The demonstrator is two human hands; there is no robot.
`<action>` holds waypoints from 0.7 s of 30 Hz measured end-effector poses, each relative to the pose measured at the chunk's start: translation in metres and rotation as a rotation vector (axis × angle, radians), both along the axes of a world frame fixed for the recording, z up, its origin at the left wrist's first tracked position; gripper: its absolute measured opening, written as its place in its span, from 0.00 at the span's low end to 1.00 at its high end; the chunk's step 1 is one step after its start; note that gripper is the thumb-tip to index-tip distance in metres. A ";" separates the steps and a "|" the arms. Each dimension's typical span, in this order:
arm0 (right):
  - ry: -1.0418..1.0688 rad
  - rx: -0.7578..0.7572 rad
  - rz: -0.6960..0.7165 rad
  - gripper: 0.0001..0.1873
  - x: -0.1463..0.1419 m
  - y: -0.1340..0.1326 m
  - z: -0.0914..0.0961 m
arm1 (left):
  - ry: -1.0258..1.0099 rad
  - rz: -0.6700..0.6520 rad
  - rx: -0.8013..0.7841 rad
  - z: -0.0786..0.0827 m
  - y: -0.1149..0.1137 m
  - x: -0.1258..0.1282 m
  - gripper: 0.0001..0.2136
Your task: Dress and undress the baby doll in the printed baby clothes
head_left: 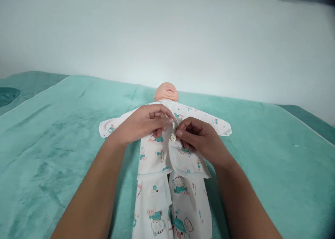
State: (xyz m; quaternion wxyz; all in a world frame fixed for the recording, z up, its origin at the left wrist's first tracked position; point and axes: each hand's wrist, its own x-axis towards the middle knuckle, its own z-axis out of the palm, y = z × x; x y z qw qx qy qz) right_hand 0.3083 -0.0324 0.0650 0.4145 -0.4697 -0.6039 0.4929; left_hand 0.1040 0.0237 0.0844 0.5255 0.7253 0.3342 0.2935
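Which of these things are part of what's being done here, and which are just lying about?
In the work:
- left hand and right hand, at the jacket's front
- printed jacket
- round button, by the fingertips
- doll, wearing the jacket

Just there:
- printed trousers, untouched
- green cloth, underneath
- pale wall, behind

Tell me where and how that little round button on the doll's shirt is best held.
Probably pinch the button by its rim, from the right: it's a small disc facing the camera on the shirt, with the right hand close beside it.
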 end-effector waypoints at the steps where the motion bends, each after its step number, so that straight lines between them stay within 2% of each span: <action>1: 0.005 0.037 -0.071 0.14 -0.002 0.000 -0.001 | -0.017 0.082 0.078 -0.001 0.001 0.001 0.10; 3: -0.010 0.155 -0.246 0.12 -0.005 0.002 -0.005 | -0.021 0.207 0.254 -0.005 0.004 0.004 0.11; 5: -0.051 0.304 -0.358 0.10 -0.009 0.003 -0.008 | 0.001 0.231 0.413 -0.010 0.008 0.008 0.10; 7: -0.087 0.412 -0.358 0.08 -0.013 0.004 -0.010 | 0.047 0.180 0.513 -0.014 0.011 0.012 0.10; 9: -0.108 0.451 -0.338 0.07 -0.016 0.005 -0.012 | 0.098 0.141 0.558 -0.016 0.012 0.015 0.10; 12: -0.086 0.452 -0.410 0.06 -0.018 0.006 -0.015 | 0.125 0.163 0.527 -0.016 0.011 0.017 0.09; 16: -0.044 0.357 -0.514 0.05 -0.017 0.009 -0.020 | 0.123 0.164 0.432 -0.013 0.007 0.015 0.06; 19: -0.059 0.311 -0.477 0.06 -0.015 0.011 -0.023 | 0.093 0.164 0.389 -0.012 0.006 0.014 0.07; 21: -0.097 0.316 -0.412 0.12 -0.014 0.011 -0.022 | 0.064 0.179 0.356 -0.012 0.006 0.014 0.08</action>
